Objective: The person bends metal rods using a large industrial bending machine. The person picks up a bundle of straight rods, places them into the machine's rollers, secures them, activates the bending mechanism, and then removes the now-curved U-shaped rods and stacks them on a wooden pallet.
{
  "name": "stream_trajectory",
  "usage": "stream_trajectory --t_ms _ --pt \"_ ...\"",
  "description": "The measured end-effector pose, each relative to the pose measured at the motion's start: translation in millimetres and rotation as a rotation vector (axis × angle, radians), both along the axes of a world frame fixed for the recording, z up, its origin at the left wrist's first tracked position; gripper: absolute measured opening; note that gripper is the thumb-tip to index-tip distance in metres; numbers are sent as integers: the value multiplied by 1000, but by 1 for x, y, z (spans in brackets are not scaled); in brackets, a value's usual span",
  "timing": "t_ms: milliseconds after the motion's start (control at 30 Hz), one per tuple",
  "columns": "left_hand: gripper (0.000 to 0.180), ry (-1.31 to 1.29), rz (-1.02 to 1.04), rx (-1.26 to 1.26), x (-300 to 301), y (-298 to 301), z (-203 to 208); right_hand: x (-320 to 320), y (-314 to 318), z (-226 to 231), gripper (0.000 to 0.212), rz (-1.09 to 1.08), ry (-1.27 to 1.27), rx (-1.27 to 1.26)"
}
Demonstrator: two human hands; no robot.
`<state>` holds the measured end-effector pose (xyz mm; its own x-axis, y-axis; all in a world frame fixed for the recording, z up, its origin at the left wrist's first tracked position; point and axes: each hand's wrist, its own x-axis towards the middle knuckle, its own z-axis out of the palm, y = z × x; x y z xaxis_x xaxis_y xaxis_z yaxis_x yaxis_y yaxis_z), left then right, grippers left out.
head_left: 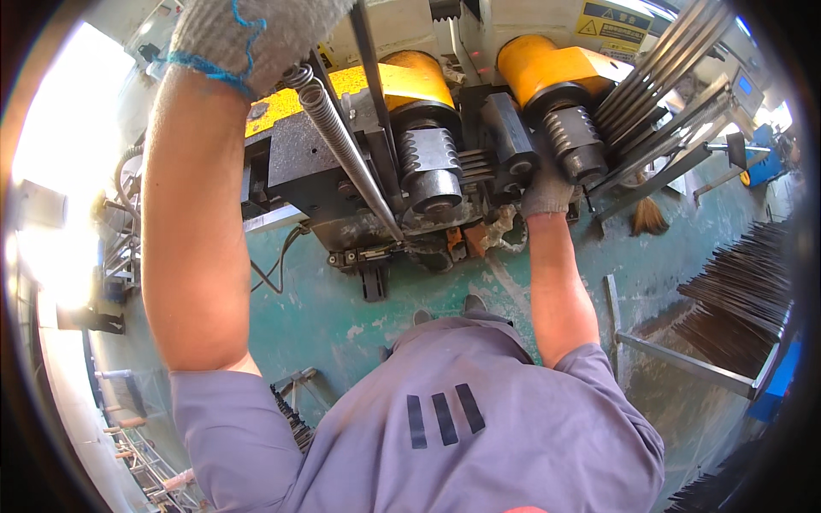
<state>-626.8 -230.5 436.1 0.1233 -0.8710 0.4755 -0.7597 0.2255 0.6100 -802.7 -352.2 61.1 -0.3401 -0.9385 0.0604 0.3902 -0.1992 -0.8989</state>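
My left hand (256, 38), in a grey knitted glove with a blue cuff edge, is raised at the upper left beside a dark upright bar (374, 77) and a coil spring (335, 128). The picture's top edge cuts off its fingers. Lower down, my gloved right hand (547, 193) reaches into the machine between a dark block (509, 132) and the right grooved roller (575, 137). Its fingers are hidden among the parts. The left grooved roller (430, 158) sits on the block's other side. Behind the rollers stand yellow housings (547, 68).
Long metal rods (663, 64) slant at the upper right, near a broom head (650, 217). A large stack of dark rods (740, 291) lies at the right by a metal frame (684, 363). Cables (278, 269) hang at the machine's left above the green floor (342, 325).
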Motion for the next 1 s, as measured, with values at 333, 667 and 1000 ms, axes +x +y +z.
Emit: stream_trajectory --t_ms 333,667,1000 --pt "12 44 -61 -246 7 -44 -34 -19 -13 -23 44 -30 157 -56" --pt "14 75 -22 -27 1 -22 -19 -5 5 18 48 -30 -87 70" --pt "17 56 1 -125 4 -29 -25 -6 12 15 43 76 -204 -23"
